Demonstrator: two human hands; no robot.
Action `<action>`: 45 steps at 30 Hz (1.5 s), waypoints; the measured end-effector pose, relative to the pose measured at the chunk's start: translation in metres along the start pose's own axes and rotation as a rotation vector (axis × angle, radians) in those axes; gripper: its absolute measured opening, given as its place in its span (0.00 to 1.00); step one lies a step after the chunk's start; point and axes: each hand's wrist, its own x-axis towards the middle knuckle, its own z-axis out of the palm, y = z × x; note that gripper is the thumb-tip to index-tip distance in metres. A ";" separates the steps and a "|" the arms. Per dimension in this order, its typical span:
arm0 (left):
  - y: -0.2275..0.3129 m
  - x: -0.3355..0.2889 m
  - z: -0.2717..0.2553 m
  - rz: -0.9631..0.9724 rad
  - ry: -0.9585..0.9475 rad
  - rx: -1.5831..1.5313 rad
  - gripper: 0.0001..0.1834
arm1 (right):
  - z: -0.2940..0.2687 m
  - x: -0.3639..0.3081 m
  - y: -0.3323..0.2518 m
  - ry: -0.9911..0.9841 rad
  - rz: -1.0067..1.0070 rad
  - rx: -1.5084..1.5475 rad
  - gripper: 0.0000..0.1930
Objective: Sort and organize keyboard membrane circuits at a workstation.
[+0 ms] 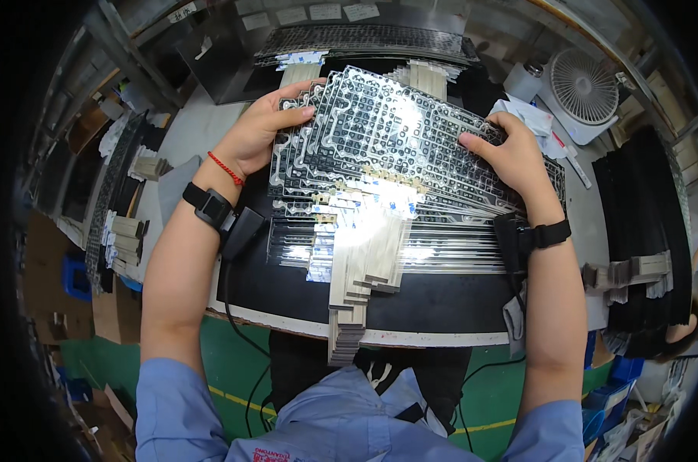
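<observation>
Workshop interior: a green floor (480, 394), marked by a yellow line (241, 400), lies beneath a pale worktable (199, 127) partly covered by a black mat (287, 296). Right rear, a round white fan (585, 86); far back, a row of paper notes (326, 11). Upper left, a slanting post (133, 60); lower left, a cardboard box (116, 314). Lower right, a blue bin (625, 369). Lighting dims toward the sides.

Black-squared sheets (364, 127), black mat (287, 296), red braided bracelet (225, 167), green floor (218, 369)
</observation>
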 end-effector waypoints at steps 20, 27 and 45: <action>-0.006 0.002 -0.020 0.003 -0.103 -0.096 0.30 | 0.000 0.002 -0.002 0.012 0.066 0.029 0.28; -0.001 0.001 -0.007 -0.026 0.054 0.009 0.25 | -0.006 0.003 0.005 -0.016 0.105 0.058 0.27; 0.002 -0.001 -0.007 -0.004 0.029 0.009 0.27 | -0.014 0.004 0.013 0.024 0.091 0.130 0.23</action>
